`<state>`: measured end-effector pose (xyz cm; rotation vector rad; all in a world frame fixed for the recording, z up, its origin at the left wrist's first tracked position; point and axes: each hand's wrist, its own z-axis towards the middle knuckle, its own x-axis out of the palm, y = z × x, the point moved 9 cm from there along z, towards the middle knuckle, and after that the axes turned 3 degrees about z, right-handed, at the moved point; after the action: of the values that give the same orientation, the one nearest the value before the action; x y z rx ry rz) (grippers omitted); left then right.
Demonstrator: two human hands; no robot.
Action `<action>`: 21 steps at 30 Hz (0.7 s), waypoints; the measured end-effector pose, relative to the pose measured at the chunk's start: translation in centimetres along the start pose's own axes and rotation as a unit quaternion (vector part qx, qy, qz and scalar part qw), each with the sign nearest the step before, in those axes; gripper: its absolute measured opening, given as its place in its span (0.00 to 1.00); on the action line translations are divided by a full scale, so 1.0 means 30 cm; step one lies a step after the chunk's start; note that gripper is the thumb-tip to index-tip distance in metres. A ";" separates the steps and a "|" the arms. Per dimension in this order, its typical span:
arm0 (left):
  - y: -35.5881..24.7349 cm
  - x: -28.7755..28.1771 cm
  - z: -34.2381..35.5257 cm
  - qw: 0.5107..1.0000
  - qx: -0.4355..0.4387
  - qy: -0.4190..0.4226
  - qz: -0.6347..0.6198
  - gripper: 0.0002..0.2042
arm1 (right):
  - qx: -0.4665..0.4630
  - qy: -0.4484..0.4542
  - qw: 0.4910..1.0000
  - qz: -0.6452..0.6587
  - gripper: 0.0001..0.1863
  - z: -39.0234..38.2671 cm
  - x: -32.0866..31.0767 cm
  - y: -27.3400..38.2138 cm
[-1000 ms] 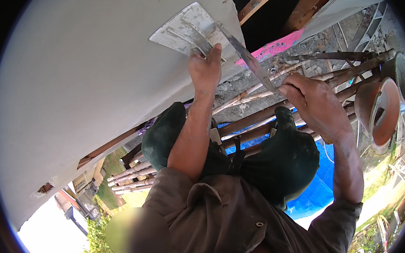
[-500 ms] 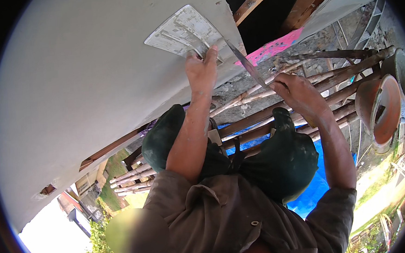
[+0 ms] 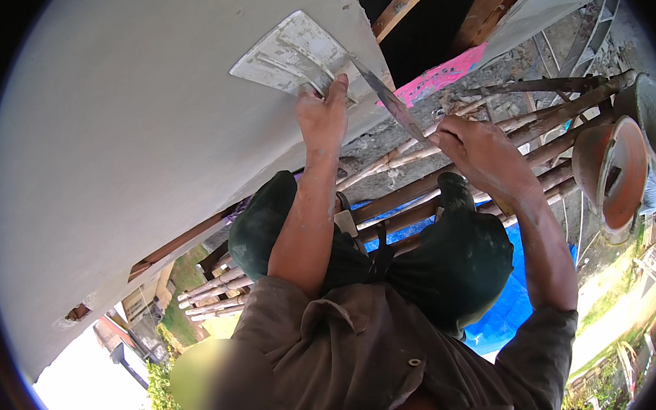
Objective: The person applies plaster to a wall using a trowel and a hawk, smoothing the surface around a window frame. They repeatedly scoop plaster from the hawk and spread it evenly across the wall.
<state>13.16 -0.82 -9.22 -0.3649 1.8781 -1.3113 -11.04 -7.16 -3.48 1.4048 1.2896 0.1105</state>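
My left hand [image 3: 323, 119] is closed round the grip of a flat, rectangular plastering trowel [image 3: 292, 51], its plate smeared with whitish plaster. This plate lies close under a smooth grey-white surface [image 3: 149, 103]; whether the two touch I cannot tell. In my right hand [image 3: 475, 147] is a narrow, long-bladed trowel [image 3: 391, 100], held near its handle end, the handle hidden by my fingers. The tip of its stained blade meets, or nearly meets, the right edge of the plastering trowel.
Right of the tools, a dark opening [image 3: 427, 37] shows timber beams and pink sheeting [image 3: 444, 74]. Below runs a platform of poles [image 3: 548, 120] over blue tarpaulin [image 3: 500, 322]. An orange-lined bucket [image 3: 630, 164] and a grey bucket [image 3: 649, 110] stand at the right.
Both tools and my hands have shifted very slightly left in the picture, along with the background. Both grips stay the same.
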 end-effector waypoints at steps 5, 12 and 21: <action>-0.002 -0.009 0.000 0.999 -0.017 0.006 0.031 0.16 | -0.010 -0.011 1.000 0.011 0.13 -0.045 -0.062 0.092; -0.016 0.001 -0.004 1.000 0.010 -0.008 0.021 0.16 | -0.055 -0.051 0.997 0.002 0.11 -0.104 -0.137 0.182; -0.010 -0.024 -0.015 0.999 0.019 -0.018 0.031 0.18 | -0.065 -0.071 0.988 0.120 0.12 -0.184 -0.194 0.188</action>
<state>13.23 -0.19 -8.56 -0.3061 1.8177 -1.2892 -13.69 -6.23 5.91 1.4242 0.9756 0.2494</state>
